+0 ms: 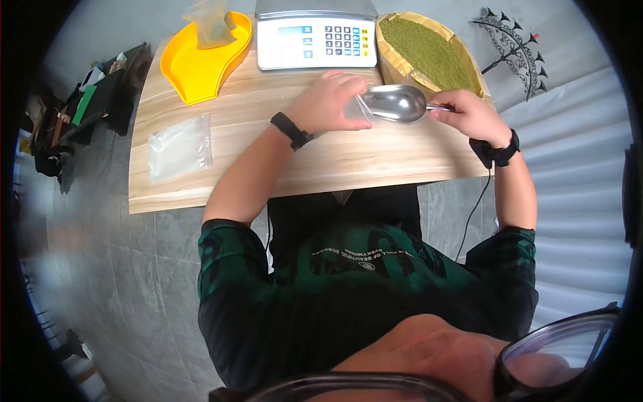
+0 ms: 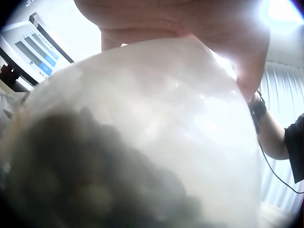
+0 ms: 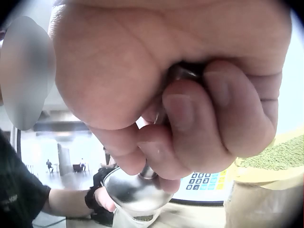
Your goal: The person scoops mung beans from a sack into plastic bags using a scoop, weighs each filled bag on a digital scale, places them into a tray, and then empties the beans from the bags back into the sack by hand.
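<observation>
My right hand (image 1: pixel 472 115) grips the handle of a shiny metal scoop (image 1: pixel 400 104), its fingers curled round it in the right wrist view. The scoop's front end is at the mouth of a clear plastic bag (image 2: pixel 156 109). That bag is held at its mouth by my left hand (image 1: pixel 328 104), thumb and fingers spread around the opening. Dark, blurred contents (image 2: pixel 95 175) fill the lower part of the bag in the left wrist view. Beyond the scoop stands a brown paper sack (image 1: pixel 396 70) with green granules (image 1: pixel 429 53) in it.
A digital scale (image 1: pixel 315 43) stands at the table's back. To its left lies a yellow scoop-shaped tray (image 1: pixel 177 63) with a clear bag (image 1: pixel 213 27) on it. Flat clear bags (image 1: pixel 179 149) lie at the table's left. A white curtain (image 1: pixel 569 161) hangs on the right.
</observation>
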A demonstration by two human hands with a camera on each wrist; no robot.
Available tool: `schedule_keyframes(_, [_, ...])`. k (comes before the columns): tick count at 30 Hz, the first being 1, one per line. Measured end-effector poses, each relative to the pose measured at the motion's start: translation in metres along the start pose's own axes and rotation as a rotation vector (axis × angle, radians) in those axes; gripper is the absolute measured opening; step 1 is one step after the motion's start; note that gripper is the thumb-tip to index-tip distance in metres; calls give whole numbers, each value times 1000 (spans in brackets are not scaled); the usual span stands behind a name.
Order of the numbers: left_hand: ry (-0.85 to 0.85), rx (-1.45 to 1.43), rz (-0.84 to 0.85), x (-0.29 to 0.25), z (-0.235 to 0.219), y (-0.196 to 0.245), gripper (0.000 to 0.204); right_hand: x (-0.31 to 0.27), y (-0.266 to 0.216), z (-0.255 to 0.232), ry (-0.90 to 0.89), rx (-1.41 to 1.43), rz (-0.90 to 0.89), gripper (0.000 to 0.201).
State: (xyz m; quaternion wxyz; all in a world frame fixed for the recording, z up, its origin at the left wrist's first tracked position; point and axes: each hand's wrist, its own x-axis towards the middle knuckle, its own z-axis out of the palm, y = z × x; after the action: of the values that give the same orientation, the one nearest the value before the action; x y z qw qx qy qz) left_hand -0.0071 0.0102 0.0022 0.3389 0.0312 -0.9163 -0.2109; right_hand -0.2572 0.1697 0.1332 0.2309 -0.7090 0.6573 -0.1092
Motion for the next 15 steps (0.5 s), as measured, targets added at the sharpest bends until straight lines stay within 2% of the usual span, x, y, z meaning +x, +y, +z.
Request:
schedule_keyframes(1, [2,-10,-24,1,-2,0,56,-3,17,-3,1,-3,5,24])
schedule_keyframes(3, [8,-22,-52,1,-1,-3,57,-7,55,-15,104,317,43,25])
schedule_keyframes(4, [10,-33,-84,0,-1,-5,59,-12,56,-28,123,337,132,25])
schedule_keyframes(5, [11,-38,-81,0,0,-5,59,-14,73,-38,124,334,138,25])
schedule_keyframes(7, [28,-43,-98,-1,0,-6,56,-12,115,-55,215,88,316,28])
schedule_keyframes(8, [26,-46,-96,0,0,-6,56,-11,127,-57,216,88,320,28])
schedule_keyframes(10, [42,-17,-63,1,-1,-7,54,-5,141,-57,245,-255,336,32])
schedule_keyframes(12, [35,0,-81,0,-1,-4,53,6,145,-43,244,-222,352,34])
schedule_keyframes(15, [34,24,-89,0,-1,-4,52,32,121,-26,258,-188,360,35])
